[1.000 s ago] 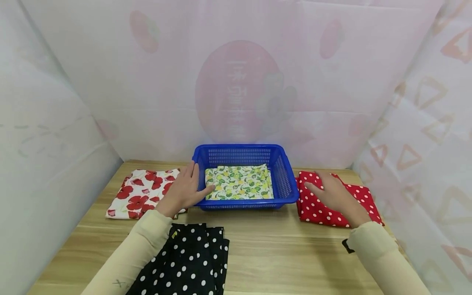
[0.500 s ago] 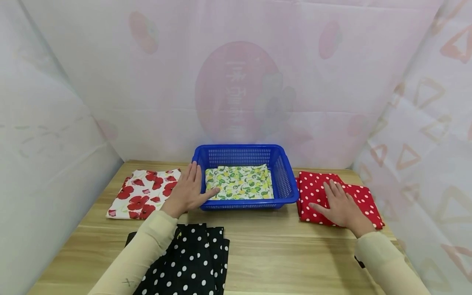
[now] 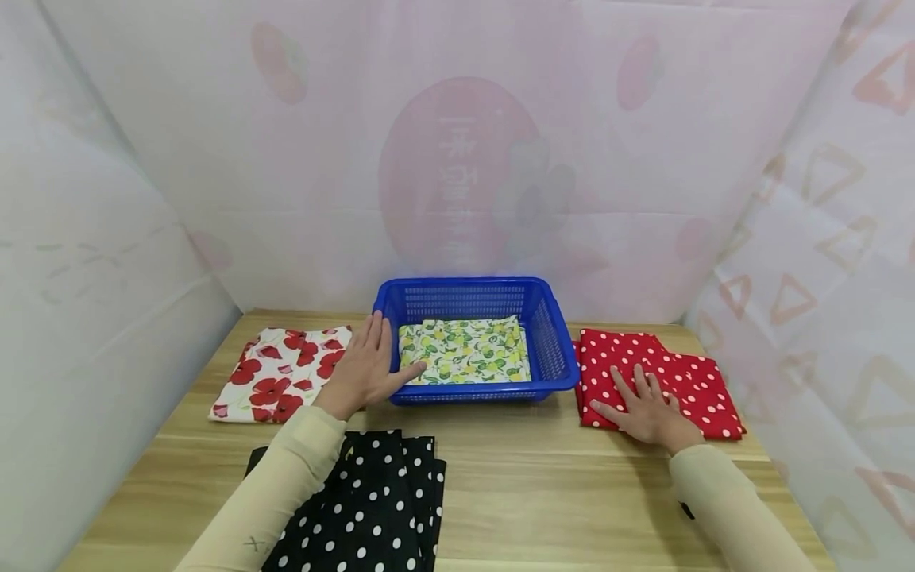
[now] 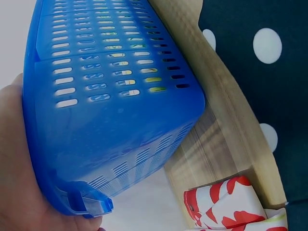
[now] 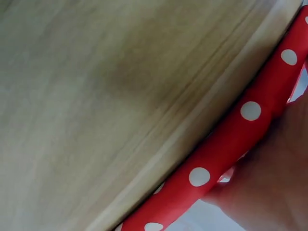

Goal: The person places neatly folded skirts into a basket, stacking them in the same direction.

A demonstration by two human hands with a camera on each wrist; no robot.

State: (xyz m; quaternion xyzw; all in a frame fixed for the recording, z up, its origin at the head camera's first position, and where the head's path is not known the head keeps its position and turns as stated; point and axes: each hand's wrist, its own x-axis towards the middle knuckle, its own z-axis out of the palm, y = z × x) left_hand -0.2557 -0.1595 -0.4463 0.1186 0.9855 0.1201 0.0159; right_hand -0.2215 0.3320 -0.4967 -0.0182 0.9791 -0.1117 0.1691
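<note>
My left hand (image 3: 360,372) rests along the left rim of a blue plastic basket (image 3: 472,391), its fingers straight and the thumb reaching over the near left corner. Inside the basket lies a folded cloth with a lemon print (image 3: 465,353). To the right, my right hand (image 3: 648,415) lies with spread fingers on the near part of a folded red cloth with white dots (image 3: 696,387). The left wrist view shows the hand against the rim of the perforated basket (image 4: 115,110). In the right wrist view, the red cloth's folded edge (image 5: 224,151) runs beside the hand.
A folded white cloth with red flowers (image 3: 268,377) lies left of the basket. Nearer, partly under the left forearm, is a folded black cloth with white dots (image 3: 372,508). The wooden table (image 3: 529,492) meets hung sheets (image 3: 457,48) at the back and sides.
My right hand has drawn back from the far part of the red cloth and settled lower on its near part. The left hand has shifted slightly right along the basket's rim.
</note>
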